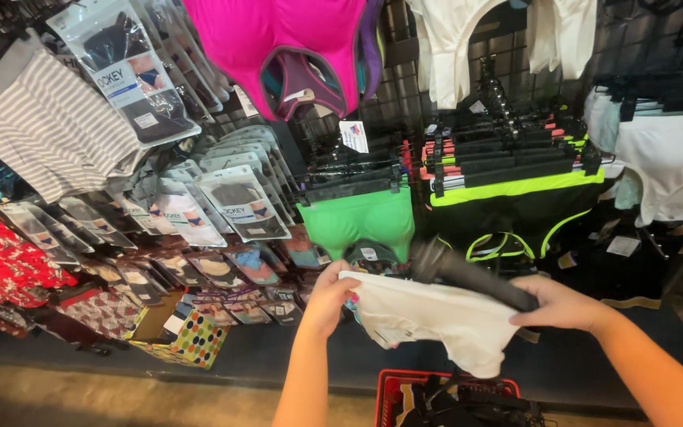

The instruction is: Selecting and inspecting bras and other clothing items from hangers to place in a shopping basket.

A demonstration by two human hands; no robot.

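In front of the display wall, just above the red basket, we see both hands holding one white garment clipped to a black hanger. The hanger's long axis runs on a slant, its upper end pointing up-left toward the green garments and its lower end dropping right into the right hand. That hand is closed around the hanger's lower end, fingers wrapped over it. The left hand is curled shut on the garment's upper left edge, thumb on top. The white cloth hangs below the hanger, its bottom hem sagging toward the basket rim; whether it touches the black hangers lying in the basket we cannot quite tell. To the left, packaged items hang in close rows and a polka-dot box sits on the dark shelf. Behind, black briefs with neon yellow trim hang close to the hanger's tip. Open room lies mostly on the shelf strip below the hands and beside the basket
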